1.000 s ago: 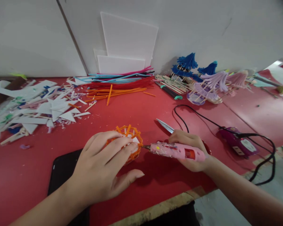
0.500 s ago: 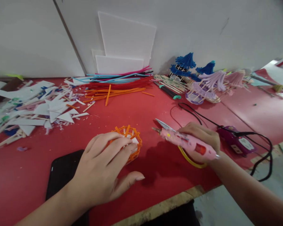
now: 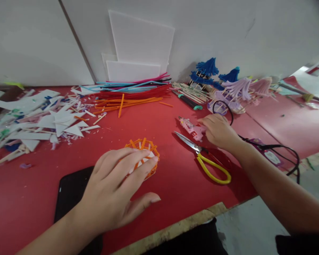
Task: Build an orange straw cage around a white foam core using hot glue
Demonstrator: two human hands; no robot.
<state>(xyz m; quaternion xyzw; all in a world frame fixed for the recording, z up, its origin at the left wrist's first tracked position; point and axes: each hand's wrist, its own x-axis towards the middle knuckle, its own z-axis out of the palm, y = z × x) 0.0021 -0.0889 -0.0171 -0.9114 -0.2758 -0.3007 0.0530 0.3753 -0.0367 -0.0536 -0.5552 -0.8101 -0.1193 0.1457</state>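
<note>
Pressing flat, the left hand (image 3: 117, 191) rests open-fingered on the orange lattice (image 3: 143, 156). The right hand (image 3: 218, 131) grips the pink glue gun (image 3: 191, 128) beside the scissors (image 3: 204, 158).

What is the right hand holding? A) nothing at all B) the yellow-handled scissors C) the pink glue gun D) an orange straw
C: the right hand grips the pink glue gun just beyond the yellow-handled scissors, which lie loose on the red table, while the left hand rests on the orange basket.
</note>
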